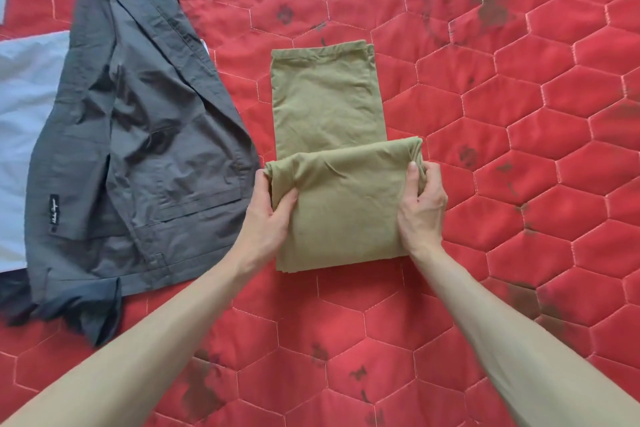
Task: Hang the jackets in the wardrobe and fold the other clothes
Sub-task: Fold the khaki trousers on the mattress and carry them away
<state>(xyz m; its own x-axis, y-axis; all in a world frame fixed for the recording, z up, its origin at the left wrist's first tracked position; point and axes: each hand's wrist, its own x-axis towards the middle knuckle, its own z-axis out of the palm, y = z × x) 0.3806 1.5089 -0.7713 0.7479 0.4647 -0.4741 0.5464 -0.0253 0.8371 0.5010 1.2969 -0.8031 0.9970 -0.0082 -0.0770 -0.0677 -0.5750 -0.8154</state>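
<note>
Head view, looking down onto a red quilt (485,156) stitched in a hexagon pattern, with dark blotches scattered over it, heaviest toward the upper right. Olive-green trousers (329,97) lie near the centre of the quilt, long axis running away from the person, already narrowed into a strip. The near part is doubled over into a thicker fold whose rounded edge runs across the strip about midway; the far part lies flat on the quilt with its hemmed end farthest away. Left hand (268,211) grips the left end of the fold: thumb on top of the cloth, fingers curled under the edge. Right hand (420,208) grips the right end of the fold: thumb pressed on top, fingers wrapped round bunched fabric at the corner. Both forearms are bare and reach in from the bottom edge. A dark grey jacket (138,149) lies spread open to the left of the trousers, just beside them but not touching, small black label with white script near its lower left side. White cloth (24,114) lies partly under the jacket at the left edge.
</note>
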